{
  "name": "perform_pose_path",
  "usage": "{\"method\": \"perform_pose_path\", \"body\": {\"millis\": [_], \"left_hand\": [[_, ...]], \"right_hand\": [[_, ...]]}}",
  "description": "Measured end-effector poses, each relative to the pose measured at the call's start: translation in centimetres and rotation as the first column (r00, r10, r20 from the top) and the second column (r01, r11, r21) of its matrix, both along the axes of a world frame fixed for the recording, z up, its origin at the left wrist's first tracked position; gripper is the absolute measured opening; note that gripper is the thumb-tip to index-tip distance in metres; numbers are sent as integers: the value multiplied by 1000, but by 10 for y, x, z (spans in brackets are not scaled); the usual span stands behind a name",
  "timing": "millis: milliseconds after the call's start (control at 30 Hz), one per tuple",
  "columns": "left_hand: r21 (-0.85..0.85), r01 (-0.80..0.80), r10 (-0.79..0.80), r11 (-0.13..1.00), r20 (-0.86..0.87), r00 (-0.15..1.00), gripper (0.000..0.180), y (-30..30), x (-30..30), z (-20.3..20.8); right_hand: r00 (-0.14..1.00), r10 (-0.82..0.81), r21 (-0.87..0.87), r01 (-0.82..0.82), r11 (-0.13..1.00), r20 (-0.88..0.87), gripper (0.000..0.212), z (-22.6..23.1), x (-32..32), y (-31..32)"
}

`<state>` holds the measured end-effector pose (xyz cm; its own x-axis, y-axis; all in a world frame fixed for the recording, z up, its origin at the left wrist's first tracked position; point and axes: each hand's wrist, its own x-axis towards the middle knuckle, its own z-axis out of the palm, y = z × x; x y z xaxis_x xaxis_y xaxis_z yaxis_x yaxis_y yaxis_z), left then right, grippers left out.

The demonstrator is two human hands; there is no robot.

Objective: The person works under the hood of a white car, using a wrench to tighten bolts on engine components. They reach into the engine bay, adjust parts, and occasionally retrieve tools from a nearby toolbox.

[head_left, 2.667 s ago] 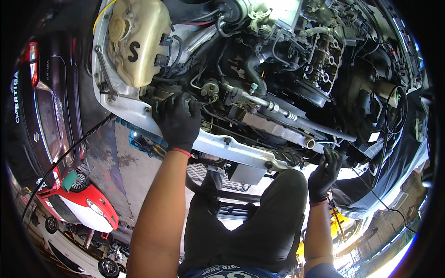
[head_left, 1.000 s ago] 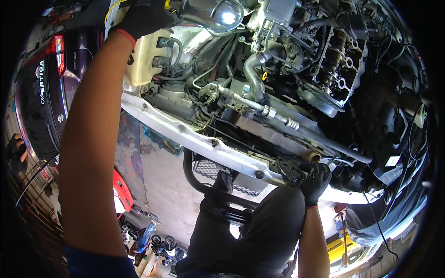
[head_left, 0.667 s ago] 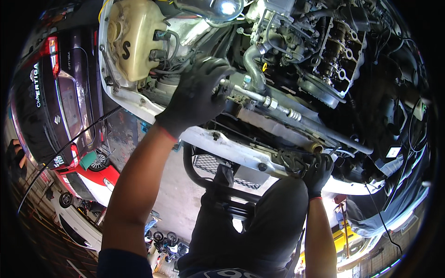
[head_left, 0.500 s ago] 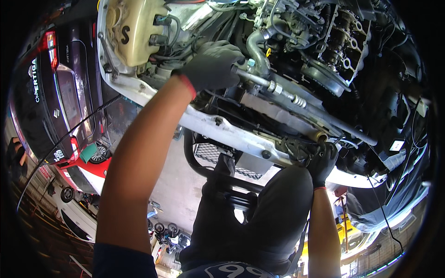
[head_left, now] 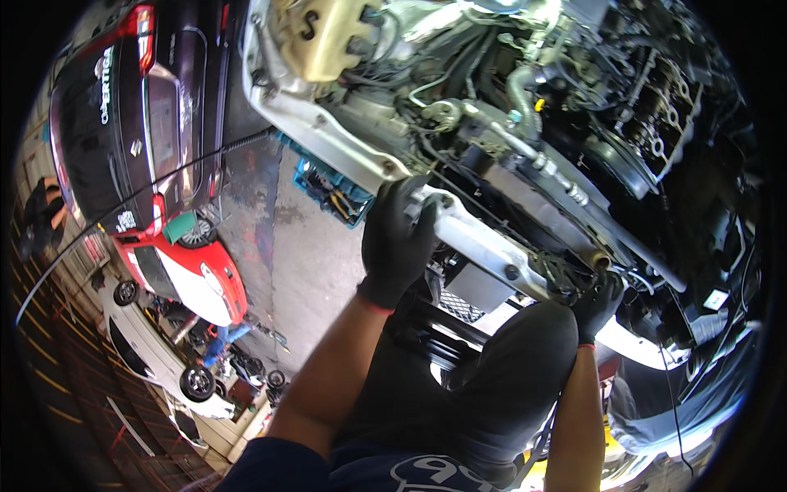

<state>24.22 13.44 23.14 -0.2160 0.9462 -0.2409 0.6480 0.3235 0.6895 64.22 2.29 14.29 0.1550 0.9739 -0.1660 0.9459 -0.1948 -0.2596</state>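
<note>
Both my hands wear dark gloves with red cuffs. My left hand (head_left: 399, 238) is at the white front crossmember (head_left: 479, 238) of a car, its thumb and fingers bent around the edge. Farther right, my right hand (head_left: 598, 303) is closed low beside an open brownish pipe end (head_left: 602, 261) and dark wiring; what its fingers hold is hidden. Behind the crossmember runs a silver metal pipe (head_left: 533, 157) with a threaded fitting. A grey curved hose (head_left: 521, 92) stands beyond it, near a yellow dipstick handle (head_left: 539, 105).
An uncovered engine top (head_left: 656, 131) lies at the far right, and a cream reservoir (head_left: 324, 37) at the far left. A teal toolbox (head_left: 336, 193) with tools sits on the floor. A thin prop rod (head_left: 188, 164) crosses the left. Parked cars, one red and white (head_left: 193, 279), stand beyond.
My left hand has come off the silver pipe's left end and moved back toward me to the crossmember. My right hand stays by the pipe end. The view has shifted left.
</note>
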Motion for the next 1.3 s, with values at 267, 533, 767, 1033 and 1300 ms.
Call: {"method": "perform_pose_path", "body": {"millis": [267,533,767,1033,1300], "left_hand": [[28,-527,496,849,-383,779,22,-199,-203,-164],[-22,-815,729,579,-435,529,57,-164,-219,-224],[-30,-650,545,759,-518,660,82,-135,-265,-245],[-70,-685,570,725,-498,654,46,-146,-287,-260],[121,-656,661,745,-266,701,21,-174,-313,-263]], "right_hand": [[985,172,111,-173,979,13,28,-23,28,7],[680,685,145,-729,669,260,59,-16,69,29],[728,662,181,-685,705,178,60,-22,67,29],[688,681,152,-722,674,249,60,-21,67,32],[673,684,123,-732,670,280,60,-18,67,30]]}}
